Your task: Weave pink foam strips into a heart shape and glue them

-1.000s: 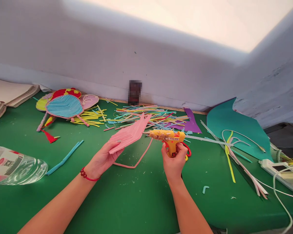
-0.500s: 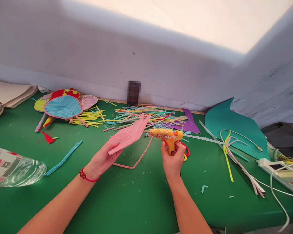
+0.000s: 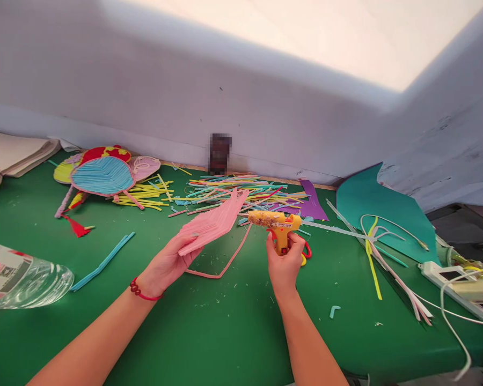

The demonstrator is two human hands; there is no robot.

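Observation:
My left hand (image 3: 173, 262) grips a pink panel (image 3: 215, 220) made of pipe cleaners laid side by side, tilted up over the table. From its far end a pink pipe cleaner (image 3: 229, 265) hangs down and bends back toward my left hand. My right hand (image 3: 285, 262) is wrapped round the handle of a yellow glue gun (image 3: 276, 220). The gun's nozzle points left, close to the panel's right edge; whether it touches is too small to tell. A clear glue stick (image 3: 334, 229) sticks out of the back of the gun.
Cut pipe cleaners (image 3: 209, 187) lie heaped at the back. Finished pipe-cleaner fans (image 3: 102, 174) stand at back left, a water bottle (image 3: 20, 276) at left. Scissors (image 3: 307, 251) lie behind my right hand. At right are a teal sheet (image 3: 386, 209), a power strip (image 3: 454, 284) and cables.
The hands, panel and glue gun hold nearly the same pose. The nozzle has shifted very slightly right, and the whole view has moved a little.

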